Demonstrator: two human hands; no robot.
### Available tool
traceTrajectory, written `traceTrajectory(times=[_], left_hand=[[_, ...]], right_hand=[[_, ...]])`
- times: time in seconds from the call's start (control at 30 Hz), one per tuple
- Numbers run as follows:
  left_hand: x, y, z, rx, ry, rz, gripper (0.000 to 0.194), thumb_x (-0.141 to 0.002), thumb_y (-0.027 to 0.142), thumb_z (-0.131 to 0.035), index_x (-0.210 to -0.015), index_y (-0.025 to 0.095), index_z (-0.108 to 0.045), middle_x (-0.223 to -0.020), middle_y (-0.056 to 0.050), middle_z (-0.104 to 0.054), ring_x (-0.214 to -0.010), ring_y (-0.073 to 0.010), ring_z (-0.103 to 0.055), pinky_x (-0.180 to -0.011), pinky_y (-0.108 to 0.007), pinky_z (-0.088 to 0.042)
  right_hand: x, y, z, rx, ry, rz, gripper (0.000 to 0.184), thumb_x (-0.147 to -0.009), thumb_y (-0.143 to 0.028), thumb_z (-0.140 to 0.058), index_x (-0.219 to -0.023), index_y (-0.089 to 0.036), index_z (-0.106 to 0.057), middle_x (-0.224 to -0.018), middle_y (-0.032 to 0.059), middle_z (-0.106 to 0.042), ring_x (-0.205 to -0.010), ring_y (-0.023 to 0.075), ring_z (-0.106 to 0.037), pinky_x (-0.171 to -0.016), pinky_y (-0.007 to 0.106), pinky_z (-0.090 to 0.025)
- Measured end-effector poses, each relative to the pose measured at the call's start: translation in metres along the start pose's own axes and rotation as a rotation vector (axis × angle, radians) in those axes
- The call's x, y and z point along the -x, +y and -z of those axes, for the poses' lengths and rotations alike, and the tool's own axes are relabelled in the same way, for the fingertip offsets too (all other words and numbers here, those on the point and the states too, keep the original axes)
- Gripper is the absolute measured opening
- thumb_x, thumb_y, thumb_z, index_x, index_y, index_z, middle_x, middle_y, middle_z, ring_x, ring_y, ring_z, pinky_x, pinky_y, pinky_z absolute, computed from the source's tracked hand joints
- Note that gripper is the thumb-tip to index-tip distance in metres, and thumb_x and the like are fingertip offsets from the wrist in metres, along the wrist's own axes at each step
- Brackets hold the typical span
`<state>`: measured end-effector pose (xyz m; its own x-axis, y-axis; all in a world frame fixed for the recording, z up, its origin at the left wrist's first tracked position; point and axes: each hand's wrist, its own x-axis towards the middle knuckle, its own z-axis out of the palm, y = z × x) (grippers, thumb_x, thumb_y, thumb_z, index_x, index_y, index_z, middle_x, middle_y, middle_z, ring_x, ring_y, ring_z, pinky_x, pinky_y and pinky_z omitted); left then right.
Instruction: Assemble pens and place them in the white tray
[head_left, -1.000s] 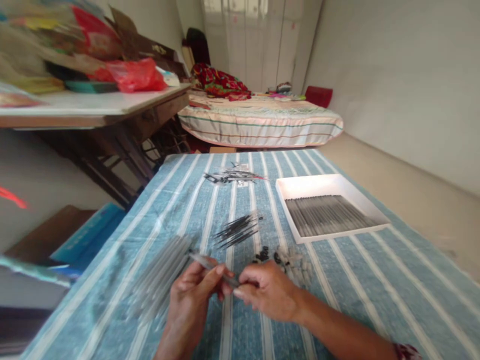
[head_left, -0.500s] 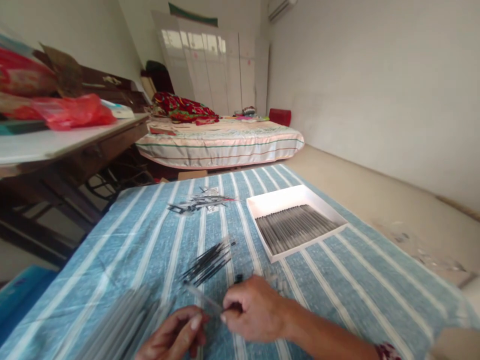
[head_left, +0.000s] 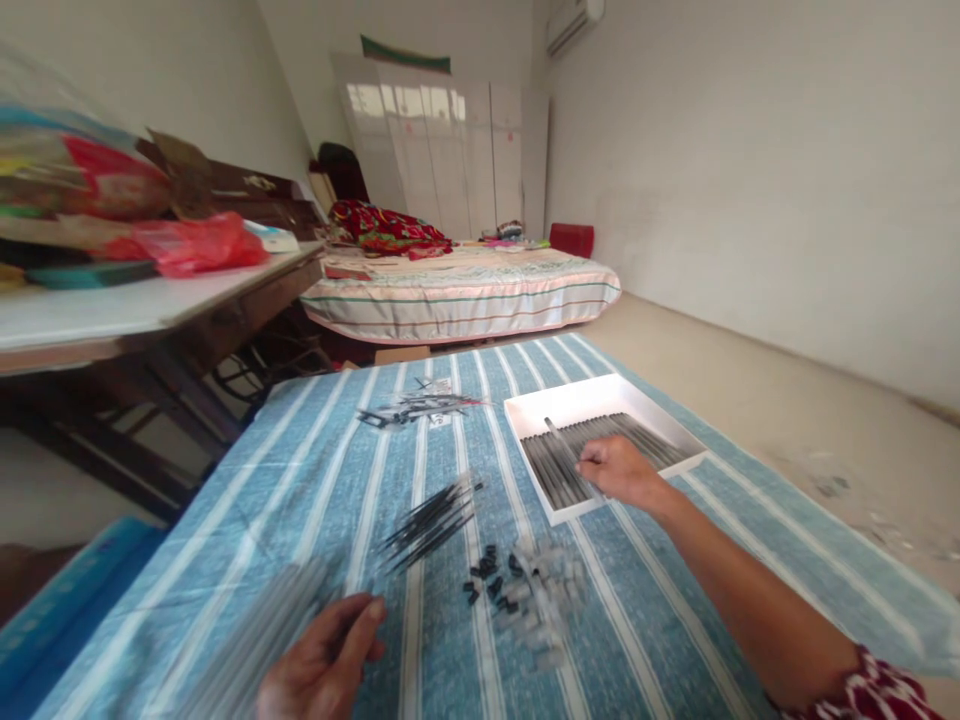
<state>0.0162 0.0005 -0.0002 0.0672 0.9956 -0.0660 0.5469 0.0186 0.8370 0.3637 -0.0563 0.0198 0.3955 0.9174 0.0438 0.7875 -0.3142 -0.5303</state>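
My right hand [head_left: 619, 470] pinches a grey pen [head_left: 559, 435] above the white box [head_left: 551, 400]. Inside that box lies a row of similar grey pens [head_left: 551, 470]. My left hand [head_left: 322, 655] rests low over the cloth, fingers curled and thumb against them, with nothing visible in it. Beside it on the left is a bundle of grey pen barrels [head_left: 255, 635], slightly blurred. Between the hands lie dark pen refills [head_left: 431, 520], small black plugs [head_left: 487, 565] and a heap of clear, pale short caps [head_left: 547, 595].
A blue striped cloth [head_left: 315, 480] covers the table. Towards its far side lies a pile of thin dark pieces [head_left: 420, 405]. A desk [head_left: 150, 310] with a red plastic bag [head_left: 202, 245] stands at the left, and a bed [head_left: 465, 290] beyond the table.
My right hand has moved from beside my left hand, forward and right to the box, carrying the pen. My left hand has let go of it and shifted slightly left.
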Motion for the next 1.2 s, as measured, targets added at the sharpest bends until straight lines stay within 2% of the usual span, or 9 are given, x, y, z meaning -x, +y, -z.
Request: traceTrajectory(times=[0.2,0.4,0.6,0.77,0.93,1.2], left_hand=[[-0.003,-0.004,0.0,-0.053,0.033,-0.038,0.034,-0.059,0.051,-0.061,-0.073,0.022,-0.067,-0.047,0.003,-0.062,-0.049,-0.0204,-0.06,-0.049,-0.029,-0.047],[0.0,0.001,0.005,-0.066,0.07,-0.048,0.03,-0.061,0.047,-0.06,-0.074,0.021,-0.066,-0.05,0.004,-0.062,-0.049,-0.018,-0.06,-0.052,-0.027,-0.048],[-0.001,-0.003,0.006,-0.08,0.034,-0.072,0.027,-0.063,0.047,-0.059,-0.072,0.022,-0.065,-0.047,0.005,-0.06,-0.048,-0.018,-0.059,-0.053,-0.027,-0.048],[0.005,-0.003,-0.001,-0.053,0.132,-0.102,0.029,-0.068,0.048,-0.055,-0.074,0.022,-0.065,-0.045,0.005,-0.058,-0.048,-0.0172,-0.058,-0.054,-0.027,-0.046],[0.006,-0.007,-0.006,-0.048,0.149,-0.115,0.028,-0.07,0.048,-0.054,-0.072,0.022,-0.064,-0.045,0.005,-0.057,-0.046,-0.0163,-0.056,-0.052,-0.026,-0.045],[-0.005,-0.014,0.01,-0.108,0.152,-0.141,0.033,-0.067,0.051,-0.058,-0.075,0.02,-0.066,-0.047,0.003,-0.061,-0.044,-0.0171,-0.058,-0.05,-0.026,-0.048]], right_hand=[[-0.02,-0.024,-0.023,0.097,-0.038,-0.05,0.021,-0.073,-0.025,-0.051,-0.072,-0.018,-0.071,-0.072,0.0045,-0.071,-0.071,0.0163,-0.062,-0.056,0.022,-0.035],[-0.02,-0.036,-0.035,0.191,-0.079,-0.081,0.023,-0.073,-0.023,-0.049,-0.076,-0.018,-0.072,-0.079,0.0089,-0.072,-0.076,0.0202,-0.063,-0.057,0.025,-0.035],[-0.015,-0.037,-0.037,0.227,-0.107,-0.064,0.024,-0.075,-0.024,-0.048,-0.074,-0.018,-0.071,-0.079,0.0083,-0.072,-0.078,0.0198,-0.064,-0.056,0.025,-0.034],[-0.016,-0.036,-0.039,0.226,-0.117,-0.057,0.024,-0.076,-0.027,-0.048,-0.075,-0.02,-0.071,-0.079,0.0063,-0.072,-0.076,0.0188,-0.063,-0.053,0.025,-0.03],[-0.014,-0.034,-0.04,0.212,-0.11,-0.042,0.027,-0.078,-0.03,-0.046,-0.069,-0.02,-0.069,-0.075,0.0064,-0.071,-0.073,0.0184,-0.063,-0.052,0.025,-0.028],[-0.017,-0.022,-0.042,0.16,-0.115,-0.018,0.03,-0.081,-0.035,-0.046,-0.063,-0.019,-0.066,-0.067,0.004,-0.068,-0.066,0.0147,-0.059,-0.056,0.023,-0.032]])
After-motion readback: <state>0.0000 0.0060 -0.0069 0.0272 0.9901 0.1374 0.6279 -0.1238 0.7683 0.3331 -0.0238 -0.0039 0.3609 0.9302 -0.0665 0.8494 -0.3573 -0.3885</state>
